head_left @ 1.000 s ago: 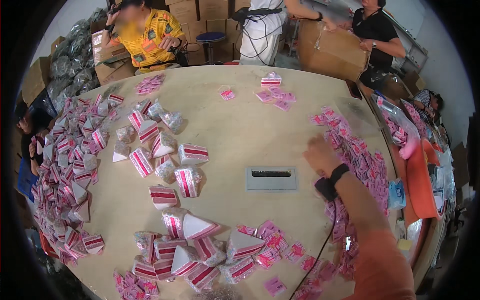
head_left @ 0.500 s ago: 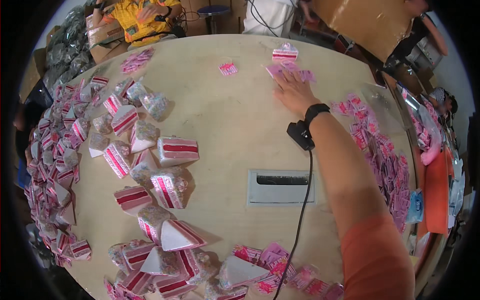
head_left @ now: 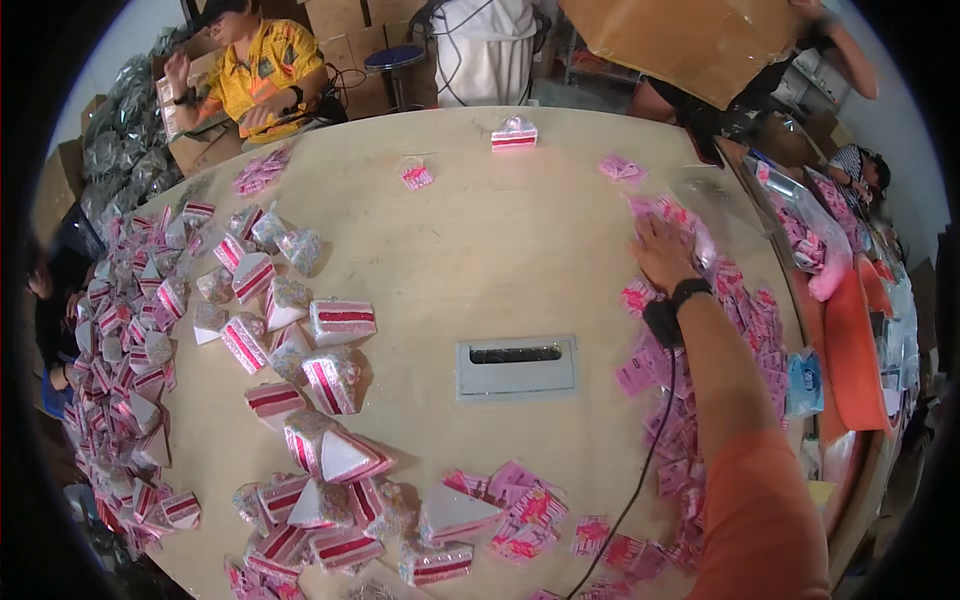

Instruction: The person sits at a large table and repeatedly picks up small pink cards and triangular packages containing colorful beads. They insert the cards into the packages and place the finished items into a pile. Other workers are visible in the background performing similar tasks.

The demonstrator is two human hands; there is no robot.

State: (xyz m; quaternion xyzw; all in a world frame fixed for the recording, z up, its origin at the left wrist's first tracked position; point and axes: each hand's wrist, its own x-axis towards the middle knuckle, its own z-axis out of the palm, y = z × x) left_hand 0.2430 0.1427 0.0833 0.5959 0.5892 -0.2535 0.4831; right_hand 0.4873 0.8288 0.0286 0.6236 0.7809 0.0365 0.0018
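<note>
My right hand (head_left: 664, 254) lies palm down, fingers stretched, on the upper end of a long pile of pink printed cards (head_left: 735, 325) at the right of the table. It is open, pressing on the cards rather than gripping them. A black band with a small cabled device (head_left: 660, 322) sits at the wrist. Beyond the hand lies a small stack of pink cards (head_left: 622, 169). A cake-slice toy (head_left: 514, 136) stands alone near the far edge, and a single pink card (head_left: 417, 176) lies to its left. My left hand is out of view.
Loose cake-slice toys (head_left: 343, 320) spread over the left and near table (head_left: 450, 250), beside a dense heap of them (head_left: 125, 340). More pink cards (head_left: 530, 510) lie near the front. A grey cable slot (head_left: 517, 368) is set mid-table. A person in a yellow shirt (head_left: 270, 70) is across.
My right hand has moved right and nearer, from cards by the lone cake-slice toy to the long card pile. A small card stack now lies at the far right. The view has shifted.
</note>
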